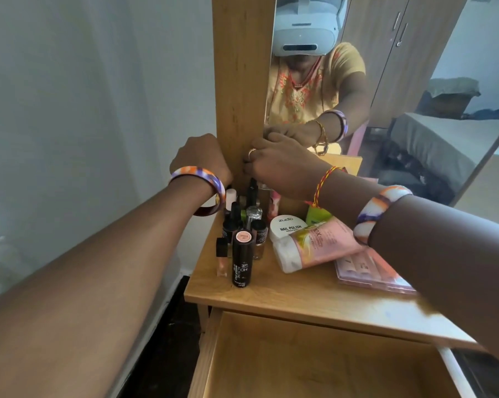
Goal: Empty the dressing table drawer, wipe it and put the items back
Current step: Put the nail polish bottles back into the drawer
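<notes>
The wooden drawer [314, 366] stands pulled out below the dressing table top [288, 297] and shows a bare bottom. On the top stand several small cosmetic bottles [242, 234], a black makeup stick [242, 258], a white nail polish wipes tub [288, 226], a pink tube [317, 244] lying on its side and a pink flat pack [368, 268]. My left hand [200, 158] is closed beside the wooden mirror frame [241, 81]; its fingers are hidden. My right hand [279, 163] reaches to the frame's foot above the bottles, fingers curled; anything in them is hidden.
The mirror [386, 81] rises behind the table and reflects the person, a wardrobe and a bed. A pale wall [84, 110] is on the left, with dark floor [167, 326] beside the table. A green packet [317, 215] lies under my right wrist.
</notes>
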The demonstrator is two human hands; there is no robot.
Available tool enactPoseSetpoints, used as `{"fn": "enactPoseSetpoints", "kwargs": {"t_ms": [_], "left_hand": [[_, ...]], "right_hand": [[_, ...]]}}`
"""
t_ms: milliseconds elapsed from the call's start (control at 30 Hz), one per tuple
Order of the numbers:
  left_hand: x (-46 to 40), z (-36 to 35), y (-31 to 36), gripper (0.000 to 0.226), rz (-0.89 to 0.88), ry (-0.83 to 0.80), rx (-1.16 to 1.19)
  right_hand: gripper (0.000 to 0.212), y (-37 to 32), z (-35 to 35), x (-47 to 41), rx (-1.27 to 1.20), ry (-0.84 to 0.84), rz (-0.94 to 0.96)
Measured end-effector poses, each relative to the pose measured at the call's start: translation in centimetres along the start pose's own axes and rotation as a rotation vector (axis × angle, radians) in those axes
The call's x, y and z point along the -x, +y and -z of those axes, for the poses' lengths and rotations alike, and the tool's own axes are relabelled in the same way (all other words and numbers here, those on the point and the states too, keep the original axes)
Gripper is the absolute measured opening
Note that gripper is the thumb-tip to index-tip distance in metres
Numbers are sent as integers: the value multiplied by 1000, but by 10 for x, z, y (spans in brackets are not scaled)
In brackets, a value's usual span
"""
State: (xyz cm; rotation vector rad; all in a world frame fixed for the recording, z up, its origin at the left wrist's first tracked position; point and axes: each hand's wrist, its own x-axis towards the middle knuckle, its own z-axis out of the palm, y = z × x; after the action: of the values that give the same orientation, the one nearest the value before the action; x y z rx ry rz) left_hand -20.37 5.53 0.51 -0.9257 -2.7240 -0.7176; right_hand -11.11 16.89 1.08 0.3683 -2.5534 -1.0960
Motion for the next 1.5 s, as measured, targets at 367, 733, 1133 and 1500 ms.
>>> {"fn": "enactPoseSetpoints", "kwargs": {"t_ms": [367, 733, 1133, 1500], "left_hand": [[5, 37, 3, 22, -40, 163, 42], [45, 110, 34, 27, -136, 196, 29], [144, 94, 40, 26, -76, -467, 19], [203, -36, -14, 14, 115, -237, 49]], "right_hand": [[11, 15, 37, -2, -57, 94, -134], [27, 30, 129, 24, -236, -56, -342], [23, -45, 185, 85, -966, -496, -432], [22, -160, 103, 119, -1040, -389, -870]]}}
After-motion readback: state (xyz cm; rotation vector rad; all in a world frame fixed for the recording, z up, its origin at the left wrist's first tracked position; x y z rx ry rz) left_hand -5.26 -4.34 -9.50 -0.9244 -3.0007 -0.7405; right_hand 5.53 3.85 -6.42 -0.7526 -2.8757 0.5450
